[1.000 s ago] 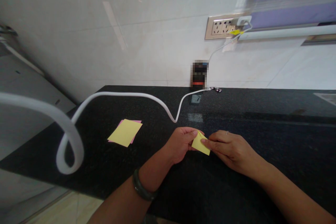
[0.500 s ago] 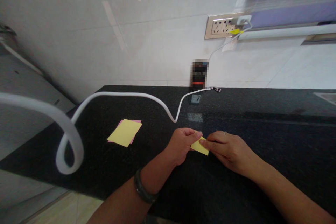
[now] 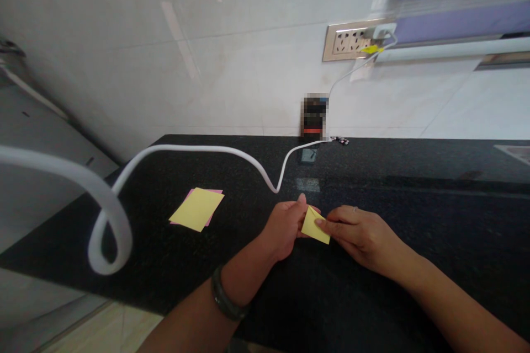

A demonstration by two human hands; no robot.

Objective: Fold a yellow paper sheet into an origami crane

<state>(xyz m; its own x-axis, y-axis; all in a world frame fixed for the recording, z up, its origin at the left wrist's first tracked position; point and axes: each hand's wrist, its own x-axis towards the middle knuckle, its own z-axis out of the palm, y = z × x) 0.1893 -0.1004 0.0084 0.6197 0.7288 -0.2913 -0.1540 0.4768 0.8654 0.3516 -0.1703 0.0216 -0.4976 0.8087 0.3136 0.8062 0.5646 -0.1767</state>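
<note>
Right hand pinches creased yellow paper; left hand, thumb apart, backs it; speckled black counter beneath.

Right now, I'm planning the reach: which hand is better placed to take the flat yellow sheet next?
Probably the left hand: it is nearer the flat sheet, and its thumb stands clear of the held paper, which the right hand grips.

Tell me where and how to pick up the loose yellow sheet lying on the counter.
Probably pinch the yellow sheet by its near corner, coming in low from the person's side: it lies flat, and that corner juts past the pink sheet beneath.
</note>
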